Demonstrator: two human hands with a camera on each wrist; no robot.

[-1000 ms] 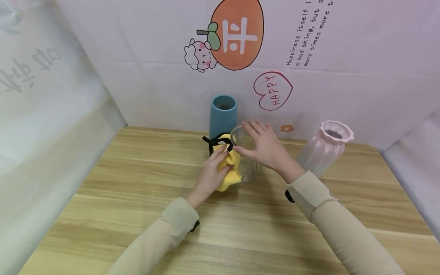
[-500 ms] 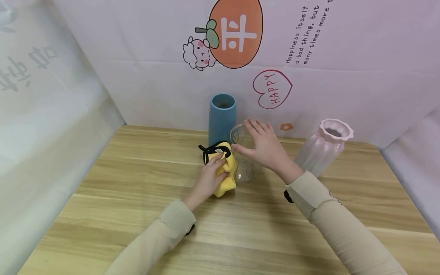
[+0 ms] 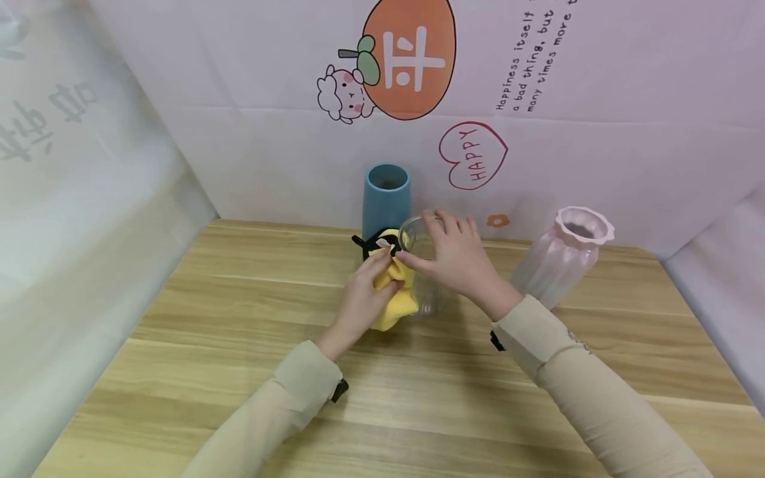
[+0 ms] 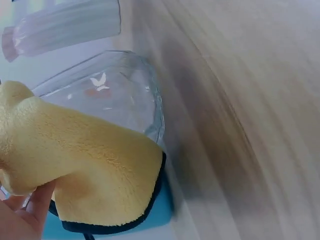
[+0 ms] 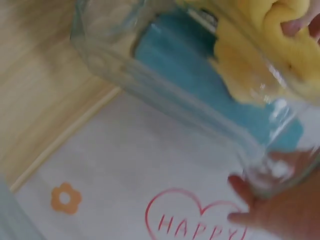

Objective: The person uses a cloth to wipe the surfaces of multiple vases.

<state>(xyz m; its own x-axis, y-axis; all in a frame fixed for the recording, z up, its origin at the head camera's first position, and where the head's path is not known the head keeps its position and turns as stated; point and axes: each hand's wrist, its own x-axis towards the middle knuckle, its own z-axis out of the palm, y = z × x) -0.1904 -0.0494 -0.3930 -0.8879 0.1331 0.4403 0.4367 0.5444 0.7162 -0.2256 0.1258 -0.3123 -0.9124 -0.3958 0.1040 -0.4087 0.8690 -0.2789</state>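
A clear glass vase (image 3: 427,292) stands at the middle of the table, and my right hand (image 3: 463,262) holds it by the rim, thumb on the near side and fingers over the far side. My left hand (image 3: 361,299) grips a bunched yellow cloth (image 3: 399,309) with black edging. The cloth lies against the left side of the glass, its top up near the rim. In the left wrist view the cloth (image 4: 100,160) covers part of the glass vase (image 4: 120,90). Through the glass vase (image 5: 175,112) in the right wrist view, the yellow cloth shows.
A blue vase (image 3: 386,206) stands just behind the cloth, close to the back wall. To the right is a pale pink fluted vase (image 3: 558,259), near my right forearm. White printed sheets (image 3: 269,153) enclose the wooden table (image 3: 239,318) at the back and sides.
My left hand slid the cloth down the side of the glass toward me, then back up near the rim. The right hand keeps its hold on the vase, which shifted slightly.
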